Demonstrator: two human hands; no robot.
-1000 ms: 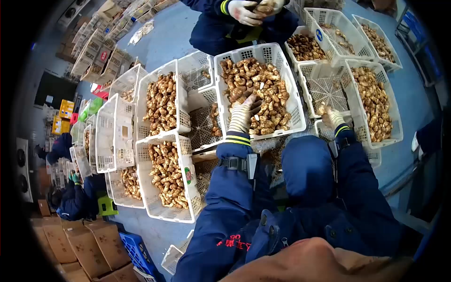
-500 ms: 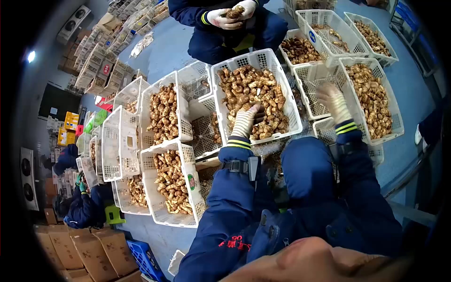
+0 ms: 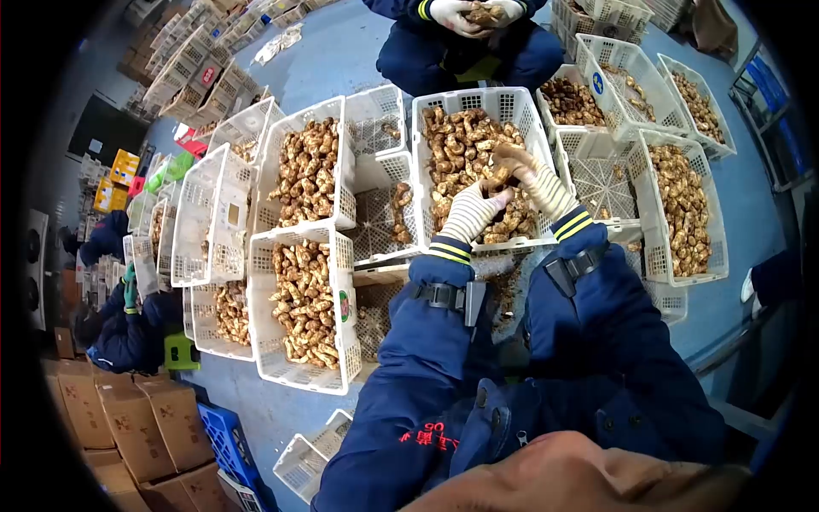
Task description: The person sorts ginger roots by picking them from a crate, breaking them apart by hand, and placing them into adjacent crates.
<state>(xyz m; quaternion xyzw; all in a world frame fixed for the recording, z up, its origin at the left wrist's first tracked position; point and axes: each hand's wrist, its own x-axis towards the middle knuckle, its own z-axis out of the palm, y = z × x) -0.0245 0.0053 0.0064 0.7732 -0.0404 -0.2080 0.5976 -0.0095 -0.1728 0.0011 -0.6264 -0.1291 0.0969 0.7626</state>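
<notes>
Left hand (image 3: 479,207) and right hand (image 3: 541,181) are close together, finger grip unclear. Many mushrooms (image 3: 456,147) are left in the crate (image 3: 510,103) below.

Looks like smooth, perforated plastic on the white crate (image 3: 505,102); rough and mostly matt on the brown produce (image 3: 461,141); knitted cloth on the striped gloves (image 3: 467,215); smooth cloth on the navy jacket (image 3: 409,337); dull cardboard on the cartons (image 3: 141,420).
</notes>
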